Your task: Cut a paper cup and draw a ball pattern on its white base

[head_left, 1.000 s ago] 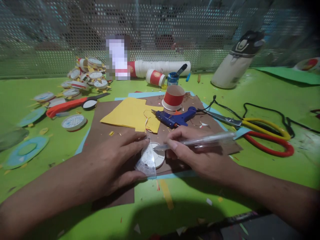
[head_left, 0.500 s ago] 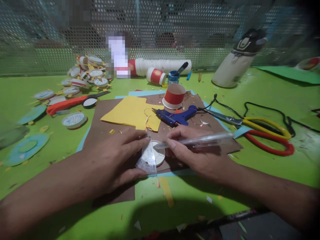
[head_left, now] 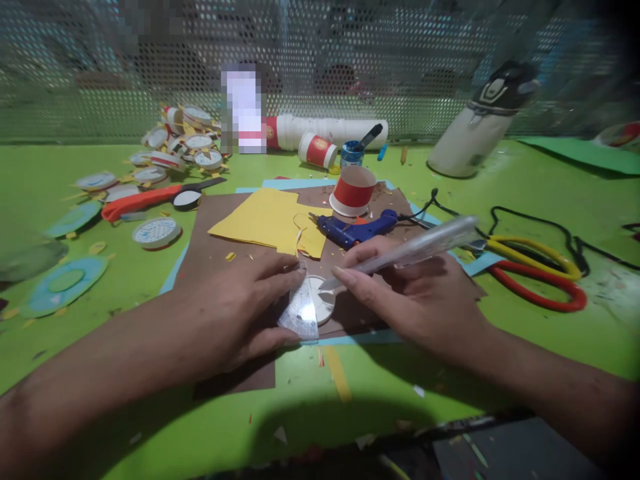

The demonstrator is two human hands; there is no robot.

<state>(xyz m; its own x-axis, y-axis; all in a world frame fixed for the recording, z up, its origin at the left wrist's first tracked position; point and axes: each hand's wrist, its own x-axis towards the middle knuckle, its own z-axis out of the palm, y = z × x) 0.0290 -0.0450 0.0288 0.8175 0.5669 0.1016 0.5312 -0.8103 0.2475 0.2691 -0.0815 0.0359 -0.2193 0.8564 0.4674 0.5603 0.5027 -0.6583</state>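
In the head view, a small round white disc (head_left: 327, 304) with drawn lines lies on the brown sheet (head_left: 200, 267). A clear plastic protractor (head_left: 300, 317) covers its left part and catches a bright glare. My left hand (head_left: 235, 307) pinches the protractor between thumb and fingers, pressing it on the disc. Between the thumb and fingers of my right hand (head_left: 410, 293) is a clear-barrelled pen (head_left: 425, 245), tilted up to the right. Its tip is at the disc near the protractor's straight edge; whether it touches cannot be told.
Beyond my hands lie yellow paper (head_left: 255, 220), a blue glue gun (head_left: 355, 230) and a red-and-white cup (head_left: 353, 193). Scissors (head_left: 540, 283) are at right, under a leaning bottle (head_left: 473, 127). Orange-handled scissors (head_left: 145, 202) and a pile of paper discs (head_left: 187, 143) occupy the left.
The pen has tipped up more steeply, and my right hand has turned with it. The protractor and disc stay together under my left hand. The whole view has shifted slightly.
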